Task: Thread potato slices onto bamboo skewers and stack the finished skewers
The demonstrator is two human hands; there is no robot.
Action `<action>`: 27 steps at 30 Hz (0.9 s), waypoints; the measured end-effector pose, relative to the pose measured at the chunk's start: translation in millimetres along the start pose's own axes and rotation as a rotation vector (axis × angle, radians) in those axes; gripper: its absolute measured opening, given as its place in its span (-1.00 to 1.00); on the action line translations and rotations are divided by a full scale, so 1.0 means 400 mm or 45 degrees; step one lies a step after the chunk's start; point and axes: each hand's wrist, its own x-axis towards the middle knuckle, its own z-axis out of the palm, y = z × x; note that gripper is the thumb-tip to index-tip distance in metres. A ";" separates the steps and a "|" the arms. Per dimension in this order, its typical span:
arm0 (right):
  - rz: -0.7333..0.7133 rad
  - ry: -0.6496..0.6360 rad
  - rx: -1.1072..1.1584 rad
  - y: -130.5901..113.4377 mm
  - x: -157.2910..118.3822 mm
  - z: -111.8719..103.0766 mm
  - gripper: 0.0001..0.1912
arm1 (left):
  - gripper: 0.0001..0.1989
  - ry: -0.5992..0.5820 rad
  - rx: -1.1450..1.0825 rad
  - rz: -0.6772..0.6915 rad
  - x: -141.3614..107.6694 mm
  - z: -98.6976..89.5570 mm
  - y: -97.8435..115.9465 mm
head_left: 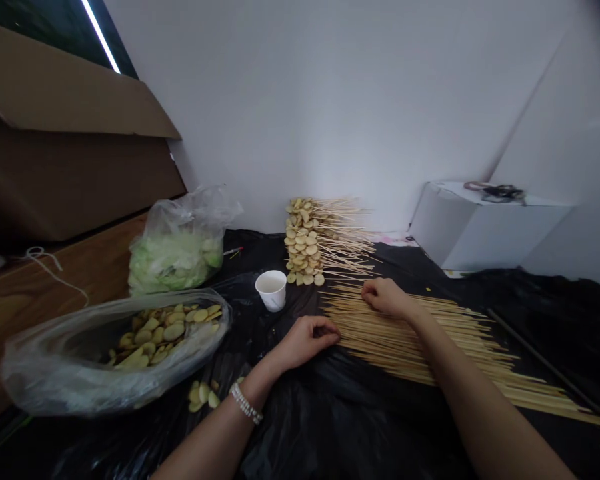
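A wide layer of bamboo skewers (380,337) lies on the black plastic sheet. My left hand (305,341), with a beaded bracelet at the wrist, rests by the skewers' left ends. Its fingers curl toward the thumb, and whatever they pinch is too small to make out. Over the upper part of the layer, my right hand (386,297) has its fingertips pinched down on the skewers. Behind the hands is a stack of skewered potato slices (303,243), their bare sticks pointing right. An open plastic bag (125,380) at left holds loose potato slices (163,333).
A white paper cup (271,291) stands left of the stack. Farther back sits a clear bag of pale green vegetable pieces (177,260). Some slices (203,395) lie near my left forearm. A cardboard box (75,173) is at left, a white box (485,223) at right.
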 end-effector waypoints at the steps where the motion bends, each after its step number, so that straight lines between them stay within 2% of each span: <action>1: 0.014 0.018 -0.014 -0.003 0.002 0.004 -0.79 | -0.72 -0.003 -0.002 -0.001 0.000 0.000 0.000; 10: 0.030 -0.008 -0.055 0.005 0.003 0.016 -0.75 | -0.72 0.011 0.022 0.027 0.000 0.002 -0.011; 16: 0.099 0.080 -0.093 0.010 0.007 0.018 -0.76 | -0.71 -0.006 0.002 0.040 0.000 0.001 -0.011; 27: 0.158 0.087 -0.177 0.007 0.013 0.026 -0.77 | -0.70 -0.002 0.002 0.032 -0.001 0.001 -0.007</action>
